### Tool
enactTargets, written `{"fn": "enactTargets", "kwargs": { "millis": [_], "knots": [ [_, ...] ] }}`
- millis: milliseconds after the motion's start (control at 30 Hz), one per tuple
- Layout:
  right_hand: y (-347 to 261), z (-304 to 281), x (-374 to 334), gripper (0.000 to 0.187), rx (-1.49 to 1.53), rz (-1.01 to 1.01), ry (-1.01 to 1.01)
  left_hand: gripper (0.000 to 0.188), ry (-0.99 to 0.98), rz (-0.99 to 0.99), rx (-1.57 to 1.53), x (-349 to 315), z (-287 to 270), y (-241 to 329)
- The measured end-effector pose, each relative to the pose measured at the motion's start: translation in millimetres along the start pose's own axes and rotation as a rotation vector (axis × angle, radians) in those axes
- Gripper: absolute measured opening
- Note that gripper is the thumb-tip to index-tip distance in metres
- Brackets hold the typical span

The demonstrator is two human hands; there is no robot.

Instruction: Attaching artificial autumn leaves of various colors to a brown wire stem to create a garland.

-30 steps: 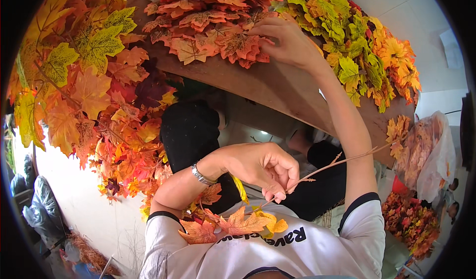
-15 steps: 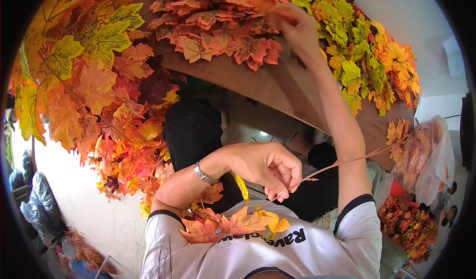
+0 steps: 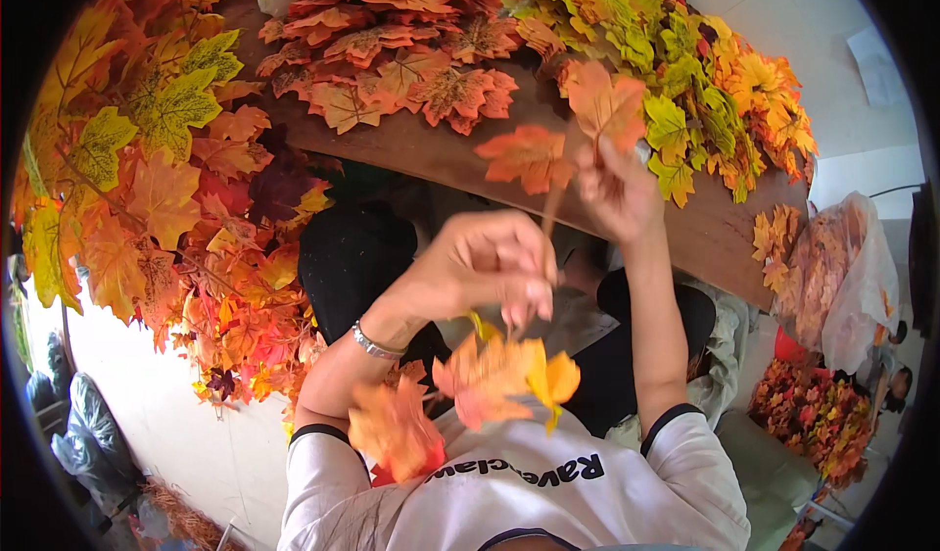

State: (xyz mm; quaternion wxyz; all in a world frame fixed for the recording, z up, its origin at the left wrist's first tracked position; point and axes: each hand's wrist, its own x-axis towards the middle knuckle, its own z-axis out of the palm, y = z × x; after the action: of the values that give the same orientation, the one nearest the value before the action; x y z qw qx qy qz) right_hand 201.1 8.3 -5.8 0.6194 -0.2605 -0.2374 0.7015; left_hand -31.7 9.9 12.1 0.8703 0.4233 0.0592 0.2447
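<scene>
My left hand [image 3: 480, 269], with a metal watch at its wrist, pinches the thin brown stem of an artificial maple branch. Below it hang the branch's orange and yellow leaves [image 3: 487, 380], partly blurred by motion. The stem's upper end rises toward my right hand [image 3: 624, 193]. There my right fingers are closed on an orange artificial maple leaf [image 3: 605, 105]. Another orange leaf [image 3: 529, 157] sits beside it, near the stem tip; whether it is joined to the stem I cannot tell. Beyond lies a pile of red-orange leaves [image 3: 392, 66] on the brown table [image 3: 416, 157].
Green-yellow leaves [image 3: 671, 125] and orange ones [image 3: 759, 86] are heaped on the table's right part. Finished-looking autumn foliage [image 3: 166, 198] crowds the left. A clear plastic bag [image 3: 857, 296] of leaves is at the right, above a mixed red-green leaf pile [image 3: 808, 409].
My right hand has come back from the red-orange pile toward my left hand, bringing an orange leaf. The branch has swung from pointing right to pointing up, and my left hand has risen.
</scene>
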Motion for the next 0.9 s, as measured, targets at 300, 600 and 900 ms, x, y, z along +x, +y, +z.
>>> {"fn": "enactTargets", "kwargs": {
  "millis": [300, 600, 900],
  "knots": [
    [37.6, 18.5, -55.6, 0.012, -0.213, -0.184, 0.103, 0.01, 0.225, 0.017, 0.05, 17.9, 1.6, -13.9],
    [16.6, 18.0, -74.5, 0.011, -0.321, -0.563, -0.198, 0.012, 0.163, -0.063, 0.069, 23.7, 4.4, -22.2],
    [46.1, 4.8, -90.0, 0.017, -0.293, -0.145, 0.021, 0.011, 0.132, -0.114, 0.069, 33.1, 8.4, -24.4]
  ]
}}
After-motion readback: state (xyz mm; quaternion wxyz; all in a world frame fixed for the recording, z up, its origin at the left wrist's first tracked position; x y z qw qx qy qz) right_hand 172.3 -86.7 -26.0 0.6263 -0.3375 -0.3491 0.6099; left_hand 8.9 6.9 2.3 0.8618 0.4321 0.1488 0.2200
